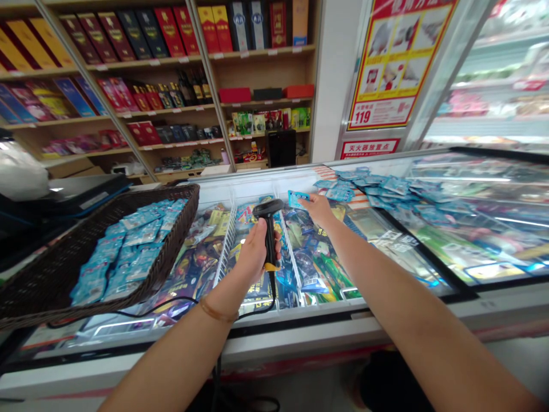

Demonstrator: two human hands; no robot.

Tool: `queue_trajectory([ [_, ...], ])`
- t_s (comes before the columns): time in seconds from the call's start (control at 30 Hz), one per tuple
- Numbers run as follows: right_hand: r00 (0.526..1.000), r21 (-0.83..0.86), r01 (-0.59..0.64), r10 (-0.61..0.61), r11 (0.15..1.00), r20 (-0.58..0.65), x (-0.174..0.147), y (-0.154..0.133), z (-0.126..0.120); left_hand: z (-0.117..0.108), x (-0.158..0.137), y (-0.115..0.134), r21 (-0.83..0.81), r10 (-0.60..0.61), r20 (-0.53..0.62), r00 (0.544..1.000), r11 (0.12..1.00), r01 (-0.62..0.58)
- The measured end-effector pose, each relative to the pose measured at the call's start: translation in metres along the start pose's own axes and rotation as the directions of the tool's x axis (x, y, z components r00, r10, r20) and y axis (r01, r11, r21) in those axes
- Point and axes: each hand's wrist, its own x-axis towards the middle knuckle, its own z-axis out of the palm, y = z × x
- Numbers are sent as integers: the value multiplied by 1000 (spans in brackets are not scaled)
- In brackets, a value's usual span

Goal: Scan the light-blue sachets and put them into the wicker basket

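Note:
Above the open middle of a chest freezer, my left hand [256, 247] is wrapped round the handle of a black barcode scanner [269, 229], whose cable hangs from the grip. My right hand [318, 208] pinches a small blue packet [297, 199] to the right of the scanner head, near the freezer's back edge. Similar blue packets [397, 186] lie loosely piled on the glass at the right. More of them [137, 240] sit inside a brown wicker basket [189, 220] on the left. The print on the held packet is too small to read.
Bagged frozen goods [321, 257] fill the freezer, split by white wire dividers [225, 243]. The scanner's cable [150, 312] runs left across the freezer's front. Shelves of boxes and bottles [150, 91] stand behind, beside a red and yellow poster [392, 68].

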Motion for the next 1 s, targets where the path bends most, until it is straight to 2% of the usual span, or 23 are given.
queue_trajectory([
  [0.13,996,-56,-20,16,998,-87,4,2,-1,1,-3,2,23,-28,30,999,999,28],
  [0.23,990,12,-59,60,998,-132,5,0,-1,2,-4,3,18,-23,56,998,1000,22],
  [0.4,993,216,-104,114,971,-35,1,-8,-2,7,-10,7,6,-45,171,984,999,44],
  [0.5,993,269,-96,110,958,-39,-1,-12,-2,9,-13,7,6,-17,227,974,1000,16],
  [0.7,995,307,-75,93,949,-44,-3,-18,0,10,-14,6,81,-28,297,955,997,4],
  [1.0,995,241,-66,83,968,-62,-5,-29,0,9,-12,1,114,-1,310,951,993,-36],
])
